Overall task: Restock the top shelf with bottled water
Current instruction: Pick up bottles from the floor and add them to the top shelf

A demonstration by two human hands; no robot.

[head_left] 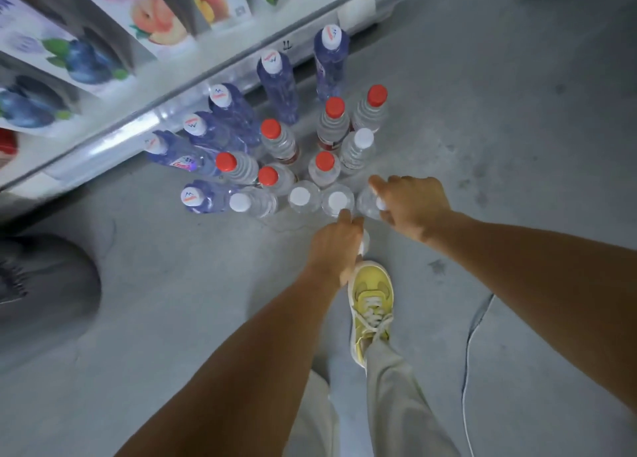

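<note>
Grey concrete floor (pixel 517 146) holds a cluster of upright water bottles (pixel 275 153) beside a shelf (pixel 103 139). Left hand (pixel 336 246) is clamped on a white-capped bottle (pixel 364 241); right hand (pixel 413 205) has fingers closed around another bottle's top (pixel 370 203).

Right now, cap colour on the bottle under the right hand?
White cap, partly hidden by the right hand; head view.

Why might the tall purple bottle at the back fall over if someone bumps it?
The tall purple bottle looks narrow for its height and stands on its own on the smooth floor, so a bump would probably tip it. It seems full, so likely heavy. On its round side it would probably roll.
</note>
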